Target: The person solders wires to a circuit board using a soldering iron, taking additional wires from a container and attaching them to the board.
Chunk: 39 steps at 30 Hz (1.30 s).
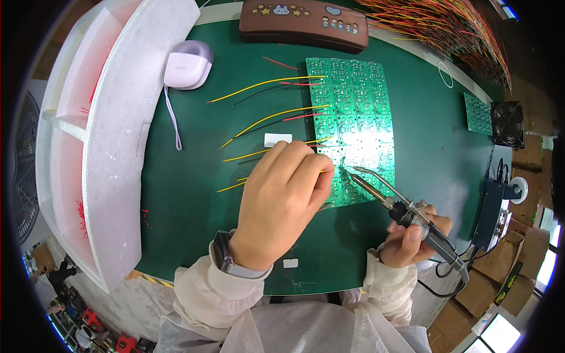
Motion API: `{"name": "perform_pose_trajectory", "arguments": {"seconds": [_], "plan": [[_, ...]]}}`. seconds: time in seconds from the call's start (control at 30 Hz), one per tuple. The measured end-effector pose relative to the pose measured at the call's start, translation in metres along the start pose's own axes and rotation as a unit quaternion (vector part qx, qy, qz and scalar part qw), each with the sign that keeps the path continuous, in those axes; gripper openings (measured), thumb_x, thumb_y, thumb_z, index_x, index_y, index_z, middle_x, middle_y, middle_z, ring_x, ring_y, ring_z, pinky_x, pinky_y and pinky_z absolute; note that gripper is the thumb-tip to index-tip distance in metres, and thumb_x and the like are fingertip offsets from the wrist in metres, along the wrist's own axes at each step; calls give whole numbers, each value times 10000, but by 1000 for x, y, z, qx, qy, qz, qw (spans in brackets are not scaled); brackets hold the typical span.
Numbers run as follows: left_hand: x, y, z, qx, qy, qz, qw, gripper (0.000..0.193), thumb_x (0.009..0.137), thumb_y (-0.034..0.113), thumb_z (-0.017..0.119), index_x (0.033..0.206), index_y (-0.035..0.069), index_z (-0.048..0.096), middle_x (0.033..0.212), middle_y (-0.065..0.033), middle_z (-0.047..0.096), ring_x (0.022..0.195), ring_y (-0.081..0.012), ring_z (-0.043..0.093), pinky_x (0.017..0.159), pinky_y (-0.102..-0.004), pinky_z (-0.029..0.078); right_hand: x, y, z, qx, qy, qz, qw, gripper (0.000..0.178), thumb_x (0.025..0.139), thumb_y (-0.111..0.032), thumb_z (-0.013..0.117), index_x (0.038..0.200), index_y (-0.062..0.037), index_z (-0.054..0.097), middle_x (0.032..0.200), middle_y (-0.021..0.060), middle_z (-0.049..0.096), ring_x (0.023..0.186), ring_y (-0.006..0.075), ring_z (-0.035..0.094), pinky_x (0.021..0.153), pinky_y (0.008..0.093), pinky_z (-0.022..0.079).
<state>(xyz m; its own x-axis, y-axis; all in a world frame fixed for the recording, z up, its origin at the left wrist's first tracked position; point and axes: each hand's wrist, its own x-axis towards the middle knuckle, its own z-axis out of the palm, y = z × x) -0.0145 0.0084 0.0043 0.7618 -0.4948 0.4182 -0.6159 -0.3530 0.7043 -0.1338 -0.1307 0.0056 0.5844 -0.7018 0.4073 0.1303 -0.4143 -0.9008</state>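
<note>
A green circuit board panel [359, 112] lies on the green work surface, with yellow, red and black wires running off its left edge in rows. My left hand [285, 197] is closed in a pinch over that edge, on a yellow wire [323, 172] whose end shows by the fingertips; the fingers hide most of it. My right hand [412, 238] grips a soldering iron [403, 215] with a curved metal feed tube alongside. The iron's tip points at the board, just right of my left fingertips; whether it touches a pad I cannot tell.
A white foam tray [120, 135] with red bits stands at left, near a lilac strapped case [188, 66]. Behind the board are a brown pencil case [303, 26] and a bundle of wires [447, 35]. A black fan [508, 125] and blue box [491, 209] stand at right.
</note>
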Motion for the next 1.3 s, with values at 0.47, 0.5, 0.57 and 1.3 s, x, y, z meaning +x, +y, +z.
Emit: {"name": "perform_pose_trajectory", "arguments": {"seconds": [0.47,0.5,0.57,1.3], "plan": [[1,0,-1,10,-3,4,1000,213,562,-81,629,710,35,527,698,-50,486,616,-207,479,523,-299,393,2,-3,0,-31,-23,14,999,441,754,-389,605,792,-13,377,464,27,471,488,123,492,680,319,465],[1,0,0,11,-2,7,1000,212,562,-82,628,708,34,527,696,-50,486,614,-205,479,519,-296,392,2,-3,0,-32,-23,14,999,441,754,-389,605,792,-13,377,464,27,471,488,123,492,680,319,465],[1,0,0,11,-1,10,1000,211,562,-82,627,707,32,527,695,-49,485,613,-203,479,515,-294,391,3,-2,0,-30,-30,9,999,436,756,-383,604,787,-10,380,469,25,477,494,121,492,674,319,468],[-1,1,2,12,-2,1,1000,215,562,-102,610,716,24,529,693,-55,472,577,-176,482,473,-263,409,3,-2,0,-32,-32,3,999,430,763,-377,601,756,1,395,489,17,480,508,120,485,585,290,458]]}}
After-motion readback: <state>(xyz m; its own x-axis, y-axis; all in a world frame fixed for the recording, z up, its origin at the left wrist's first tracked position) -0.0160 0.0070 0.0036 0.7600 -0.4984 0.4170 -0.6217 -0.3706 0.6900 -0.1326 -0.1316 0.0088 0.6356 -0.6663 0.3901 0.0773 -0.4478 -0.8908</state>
